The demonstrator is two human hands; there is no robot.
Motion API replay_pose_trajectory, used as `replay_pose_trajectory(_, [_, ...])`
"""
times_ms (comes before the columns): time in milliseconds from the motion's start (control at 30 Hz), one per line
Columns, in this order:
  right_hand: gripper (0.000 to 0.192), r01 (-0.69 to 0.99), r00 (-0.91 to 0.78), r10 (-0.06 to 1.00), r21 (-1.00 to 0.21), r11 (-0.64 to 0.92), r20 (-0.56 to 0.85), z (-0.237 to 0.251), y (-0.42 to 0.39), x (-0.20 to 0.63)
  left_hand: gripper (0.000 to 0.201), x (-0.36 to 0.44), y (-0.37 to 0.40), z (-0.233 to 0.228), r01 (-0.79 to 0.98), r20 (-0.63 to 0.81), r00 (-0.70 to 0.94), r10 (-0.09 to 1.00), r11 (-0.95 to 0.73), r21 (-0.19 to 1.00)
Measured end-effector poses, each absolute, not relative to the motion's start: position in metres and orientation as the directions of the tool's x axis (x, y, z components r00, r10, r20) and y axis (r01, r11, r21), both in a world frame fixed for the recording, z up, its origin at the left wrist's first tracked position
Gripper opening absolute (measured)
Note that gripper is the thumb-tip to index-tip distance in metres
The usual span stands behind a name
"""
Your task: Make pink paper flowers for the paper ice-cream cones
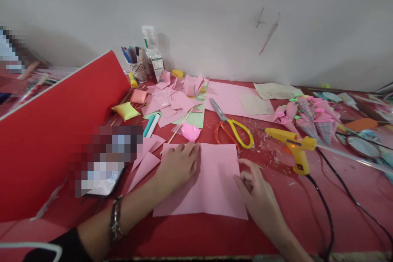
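A sheet of pink paper (pixel 219 180) with a crease down its middle lies unfolded on the red table. My left hand (pixel 181 161) rests palm down on its left half, fingers stretched toward the top edge. At the right edge of the sheet is my right hand (pixel 254 186), its index finger reaching to the edge, thumb apart and other fingers curled. I see nothing gripped in it. A thin short stick shows just behind that hand; whether they touch I cannot tell. Scissors (pixel 227 120) with one orange and one yellow handle lie beyond the sheet, beside a pink clay packet (pixel 190 131).
A yellow glue gun (pixel 294 145) with a black cord lies at right, near several pink paper cones (pixel 310 116). Pink scraps (pixel 172 98), a pen cup (pixel 138 69) and a bottle (pixel 155 63) stand behind. Left are a phone (pixel 107 180) and a red board (pixel 61 139).
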State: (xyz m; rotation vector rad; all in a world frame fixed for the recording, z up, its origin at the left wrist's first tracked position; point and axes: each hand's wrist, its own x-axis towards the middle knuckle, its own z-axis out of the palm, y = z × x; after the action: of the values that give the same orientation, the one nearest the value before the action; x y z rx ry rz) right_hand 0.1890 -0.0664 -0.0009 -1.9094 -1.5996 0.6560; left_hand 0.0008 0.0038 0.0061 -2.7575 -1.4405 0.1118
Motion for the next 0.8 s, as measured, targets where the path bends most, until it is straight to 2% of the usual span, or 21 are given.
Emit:
replay_pose_trajectory(267, [0.020, 0.824, 0.113, 0.988, -0.566, -0.034, 0.105, -0.002, -0.068, 0.188, 0.042, 0.003, 0.004, 0.004, 0.836, -0.058, 0.545, 0.837, -0.547, -0.038])
replay_pose_trajectory(467, [0.021, 0.828, 0.043, 0.992, -0.560, 0.029, 0.115, 0.001, -0.071, 0.189, 0.041, 0.004, 0.003, 0.005, 0.832, -0.043, 0.553, 0.832, -0.554, -0.034])
replay_pose_trajectory(667, [0.017, 0.795, 0.103, 0.991, -0.606, -0.030, 0.086, -0.001, -0.077, 0.191, 0.040, 0.002, 0.002, 0.003, 0.834, -0.030, 0.551, 0.834, -0.552, -0.029])
replay_pose_trajectory(800, [0.015, 0.676, 0.081, 0.996, -0.737, -0.028, 0.036, -0.001, -0.081, 0.194, 0.040, 0.001, 0.002, 0.002, 0.829, -0.016, 0.559, 0.829, -0.559, -0.015])
